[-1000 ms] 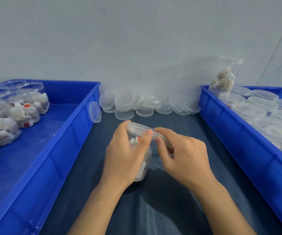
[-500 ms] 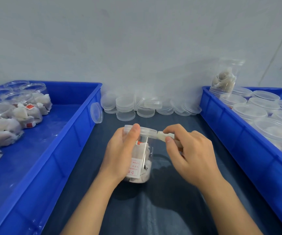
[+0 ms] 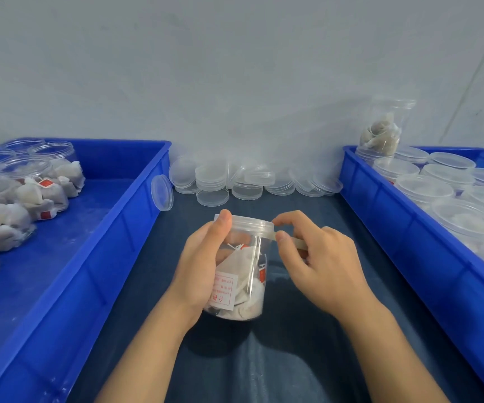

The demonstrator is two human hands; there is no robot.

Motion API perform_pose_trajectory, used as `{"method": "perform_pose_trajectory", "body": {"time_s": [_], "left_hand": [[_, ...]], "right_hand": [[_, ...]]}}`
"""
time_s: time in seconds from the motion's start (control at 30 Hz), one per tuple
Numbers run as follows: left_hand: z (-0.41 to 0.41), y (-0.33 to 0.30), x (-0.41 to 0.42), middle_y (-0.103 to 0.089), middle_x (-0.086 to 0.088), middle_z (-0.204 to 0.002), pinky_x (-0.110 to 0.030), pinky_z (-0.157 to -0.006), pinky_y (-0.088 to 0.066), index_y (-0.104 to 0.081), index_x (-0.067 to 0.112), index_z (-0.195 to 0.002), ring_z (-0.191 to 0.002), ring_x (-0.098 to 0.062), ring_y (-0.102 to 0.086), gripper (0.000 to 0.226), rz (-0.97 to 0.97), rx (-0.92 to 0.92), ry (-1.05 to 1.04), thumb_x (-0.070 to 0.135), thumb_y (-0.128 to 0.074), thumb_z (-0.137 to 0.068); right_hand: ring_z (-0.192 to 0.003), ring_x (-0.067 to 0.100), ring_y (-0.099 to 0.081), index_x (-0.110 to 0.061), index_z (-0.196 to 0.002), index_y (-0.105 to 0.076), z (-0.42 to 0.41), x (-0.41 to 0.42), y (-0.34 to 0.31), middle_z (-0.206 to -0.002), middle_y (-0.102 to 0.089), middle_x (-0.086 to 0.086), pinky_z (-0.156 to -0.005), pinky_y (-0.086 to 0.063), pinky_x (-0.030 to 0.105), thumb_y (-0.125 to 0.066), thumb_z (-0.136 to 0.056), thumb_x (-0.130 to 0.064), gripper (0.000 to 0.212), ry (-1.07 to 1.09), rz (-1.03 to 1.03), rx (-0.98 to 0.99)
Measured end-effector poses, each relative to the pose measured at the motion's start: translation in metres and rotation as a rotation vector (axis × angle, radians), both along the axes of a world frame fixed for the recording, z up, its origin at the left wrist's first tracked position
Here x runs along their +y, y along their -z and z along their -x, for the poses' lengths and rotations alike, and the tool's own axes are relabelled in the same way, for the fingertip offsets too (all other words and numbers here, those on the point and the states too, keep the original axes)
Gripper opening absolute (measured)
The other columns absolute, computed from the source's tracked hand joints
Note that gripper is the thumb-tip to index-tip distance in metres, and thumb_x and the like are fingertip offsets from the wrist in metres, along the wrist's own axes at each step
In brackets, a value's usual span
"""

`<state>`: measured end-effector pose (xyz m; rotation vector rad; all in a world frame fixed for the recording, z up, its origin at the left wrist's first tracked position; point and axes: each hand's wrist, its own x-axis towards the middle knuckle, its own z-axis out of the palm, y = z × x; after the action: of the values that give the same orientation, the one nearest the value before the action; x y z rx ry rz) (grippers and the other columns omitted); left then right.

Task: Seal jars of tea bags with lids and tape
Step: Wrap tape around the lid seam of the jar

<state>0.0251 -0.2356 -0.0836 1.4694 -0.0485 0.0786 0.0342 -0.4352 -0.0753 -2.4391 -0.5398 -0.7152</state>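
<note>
Fingers (image 3: 282,237) pinched tape (image 3: 293,242) beside the lid (image 3: 249,223); left hand (image 3: 203,266) gripped the capped jar (image 3: 242,283); taping looked barely begun.

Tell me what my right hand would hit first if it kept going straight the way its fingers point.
Most likely the jar's lid. The right hand points left toward it, pinching a tape strip that already reaches the lid's rim, so almost no gap remains, though depth is hard to judge.
</note>
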Motion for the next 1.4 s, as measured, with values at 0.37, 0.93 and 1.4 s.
{"method": "perform_pose_trajectory", "body": {"time_s": [0.37, 0.93, 1.4], "left_hand": [[0.002, 0.004, 0.002, -0.077, -0.018, -0.115, -0.050, -0.101, -0.056, -0.079, 0.011, -0.115, -0.110, -0.039, -0.073, 0.072, 0.002, 0.082, 0.076, 0.073, -0.050, -0.090], [0.004, 0.002, -0.008, -0.079, 0.015, -0.101, -0.036, -0.089, -0.058, -0.070, 0.031, -0.112, -0.096, -0.004, -0.076, 0.061, -0.292, -0.089, -0.142, 0.074, -0.070, -0.069], [0.001, -0.001, 0.005, -0.079, -0.022, -0.105, -0.035, -0.066, -0.064, -0.075, 0.004, -0.114, -0.085, -0.034, -0.079, 0.060, 0.103, 0.116, -0.025, 0.056, -0.067, -0.085]], "right_hand": [[-0.048, 0.016, -0.045, -0.034, -0.114, -0.069, 0.010, 0.005, -0.001, -0.048, -0.046, -0.011, -0.063, -0.045, 0.034, -0.042, -0.098, -0.038, 0.031, 0.005, 0.025, -0.104], [-0.051, 0.014, -0.049, -0.023, -0.110, -0.072, 0.015, 0.015, -0.003, -0.054, -0.051, -0.012, -0.055, -0.039, 0.033, -0.043, -0.100, -0.037, 0.033, 0.050, 0.032, -0.148], [-0.043, 0.023, -0.047, -0.024, -0.092, -0.075, 0.004, -0.006, -0.003, -0.048, -0.039, -0.013, -0.049, -0.030, 0.027, -0.053, -0.100, -0.052, 0.036, 0.084, 0.003, -0.228]]}}
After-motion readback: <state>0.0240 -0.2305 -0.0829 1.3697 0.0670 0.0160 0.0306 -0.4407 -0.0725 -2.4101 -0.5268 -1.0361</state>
